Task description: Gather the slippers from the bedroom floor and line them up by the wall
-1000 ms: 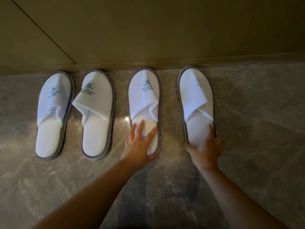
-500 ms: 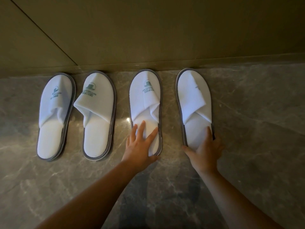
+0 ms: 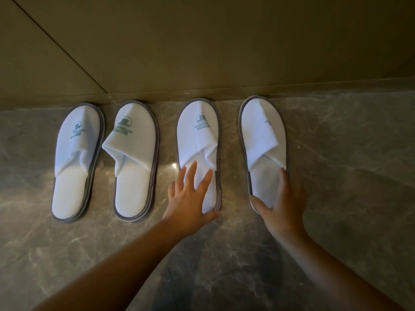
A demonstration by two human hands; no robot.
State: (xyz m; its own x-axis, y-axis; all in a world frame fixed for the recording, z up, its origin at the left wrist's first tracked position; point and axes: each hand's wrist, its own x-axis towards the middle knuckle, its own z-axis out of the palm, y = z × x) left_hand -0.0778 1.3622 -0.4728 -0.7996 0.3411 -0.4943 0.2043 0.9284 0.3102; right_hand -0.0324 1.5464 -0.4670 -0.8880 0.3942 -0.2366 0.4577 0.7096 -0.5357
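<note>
Several white slippers with grey soles lie in a row, toes against the wall's base. The far-left slipper (image 3: 74, 162) and the second slipper (image 3: 133, 162) lie untouched. My left hand (image 3: 190, 196) rests flat on the heel of the third slipper (image 3: 198, 135), fingers spread, thumb at the heel's end. My right hand (image 3: 283, 205) cups the heel of the fourth slipper (image 3: 261, 135), with the thumb on its left edge and the fingers along its right edge.
The floor is grey-brown veined marble (image 3: 348, 176). An olive wall (image 3: 202, 41) with a low skirting (image 3: 314, 88) runs along the top. A diagonal seam (image 3: 56, 43) crosses the wall at the left.
The fourth slipper has slid slightly left under my right hand, narrowing the gap to the third. My left hand and the other slippers have barely moved.
</note>
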